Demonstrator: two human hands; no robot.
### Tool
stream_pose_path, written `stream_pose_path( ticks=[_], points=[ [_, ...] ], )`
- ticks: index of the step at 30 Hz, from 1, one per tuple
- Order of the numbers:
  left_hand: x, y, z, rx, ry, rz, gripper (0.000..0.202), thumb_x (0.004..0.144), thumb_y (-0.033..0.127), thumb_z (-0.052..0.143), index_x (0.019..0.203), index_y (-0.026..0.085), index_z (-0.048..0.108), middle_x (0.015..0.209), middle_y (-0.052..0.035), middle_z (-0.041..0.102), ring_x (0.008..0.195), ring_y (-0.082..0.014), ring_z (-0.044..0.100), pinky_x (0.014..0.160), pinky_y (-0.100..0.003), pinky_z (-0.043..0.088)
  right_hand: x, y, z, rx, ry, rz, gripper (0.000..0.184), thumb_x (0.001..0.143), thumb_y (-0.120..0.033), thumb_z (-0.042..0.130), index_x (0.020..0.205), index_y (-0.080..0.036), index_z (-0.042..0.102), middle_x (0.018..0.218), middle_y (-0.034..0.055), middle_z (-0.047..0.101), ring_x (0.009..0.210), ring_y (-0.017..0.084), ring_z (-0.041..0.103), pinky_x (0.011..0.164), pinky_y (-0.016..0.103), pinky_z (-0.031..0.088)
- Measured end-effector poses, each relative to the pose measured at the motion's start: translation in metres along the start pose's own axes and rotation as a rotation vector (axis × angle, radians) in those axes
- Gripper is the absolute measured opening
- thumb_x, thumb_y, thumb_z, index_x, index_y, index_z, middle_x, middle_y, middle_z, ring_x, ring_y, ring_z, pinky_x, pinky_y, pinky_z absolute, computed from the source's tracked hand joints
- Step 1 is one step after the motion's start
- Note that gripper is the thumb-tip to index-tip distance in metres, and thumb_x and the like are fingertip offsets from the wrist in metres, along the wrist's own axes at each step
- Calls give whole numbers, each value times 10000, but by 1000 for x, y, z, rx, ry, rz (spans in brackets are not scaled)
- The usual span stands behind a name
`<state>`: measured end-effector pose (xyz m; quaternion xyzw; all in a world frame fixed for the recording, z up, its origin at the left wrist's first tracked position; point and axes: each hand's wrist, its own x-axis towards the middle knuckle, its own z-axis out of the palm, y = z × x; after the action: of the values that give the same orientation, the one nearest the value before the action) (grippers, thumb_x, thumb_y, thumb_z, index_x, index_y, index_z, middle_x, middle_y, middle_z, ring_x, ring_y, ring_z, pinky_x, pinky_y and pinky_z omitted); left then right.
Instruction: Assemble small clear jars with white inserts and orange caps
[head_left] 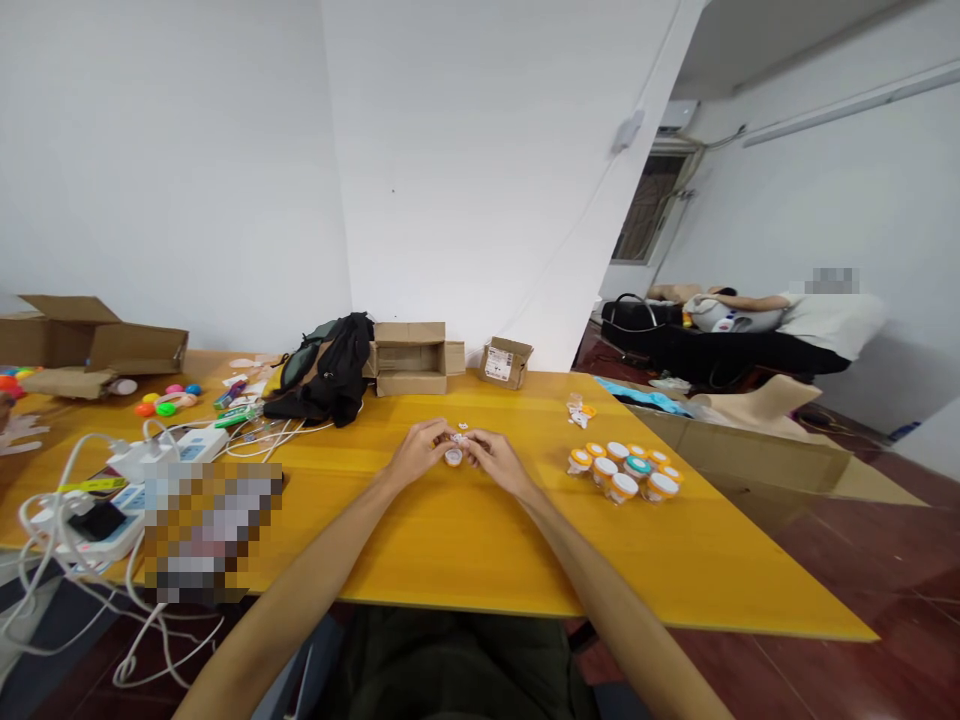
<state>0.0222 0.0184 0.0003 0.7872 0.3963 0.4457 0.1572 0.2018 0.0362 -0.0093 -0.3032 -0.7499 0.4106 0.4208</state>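
In front of me, my left hand (420, 450) and my right hand (491, 458) meet over the table, fingertips pinched together. Between them is a small white piece (459, 438), too small to make out in detail. Just below the fingers stands a small round container (453, 458) with a pale top. Another tiny white piece (463, 426) lies on the table behind the fingertips. Off to the right sits a group of small clear jars (622, 488) with white lids rimmed in orange, and one teal-lidded jar (638, 466).
On the yellow table (420, 545), loose white and orange bits (579, 410) lie at the back right. Cardboard boxes (411, 368) and a black bag (330, 370) line the back. Power strips (112, 520) with tangled cables fill the left. Another person (832, 315) sits at the far right.
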Motion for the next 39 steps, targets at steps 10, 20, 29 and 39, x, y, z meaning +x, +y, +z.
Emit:
stream_pose_path(
  ticks=[10,20,29,39],
  points=[
    [-2,-4,2,106,-12,75,139,896,285,594,833,214,696,790,-12,671,718,-140,604,714,-235,480,0,6,1,14,12,-45,388,847,-582,543,828,-208,646,686,-6,629,570,137,560,560,266,494],
    [1,-1,9,-126,64,-74,151,794,336,703,777,188,679,731,6,676,669,-134,605,671,-237,487,3,10,3,-3,76,-81,348,856,-537,543,850,-206,653,755,13,668,591,145,591,568,274,519],
    [3,0,13,-354,78,-166,186,718,333,748,766,174,663,695,18,678,623,-122,615,622,-226,489,4,12,1,-102,99,-115,329,896,-483,515,867,-213,700,737,20,684,617,160,605,588,269,514],
    [3,3,12,-445,45,-217,262,686,394,772,742,168,652,667,18,653,610,-120,602,611,-227,472,4,10,-1,-203,170,-224,290,917,-424,519,892,-231,734,811,42,703,744,192,633,716,305,513]
  ],
)
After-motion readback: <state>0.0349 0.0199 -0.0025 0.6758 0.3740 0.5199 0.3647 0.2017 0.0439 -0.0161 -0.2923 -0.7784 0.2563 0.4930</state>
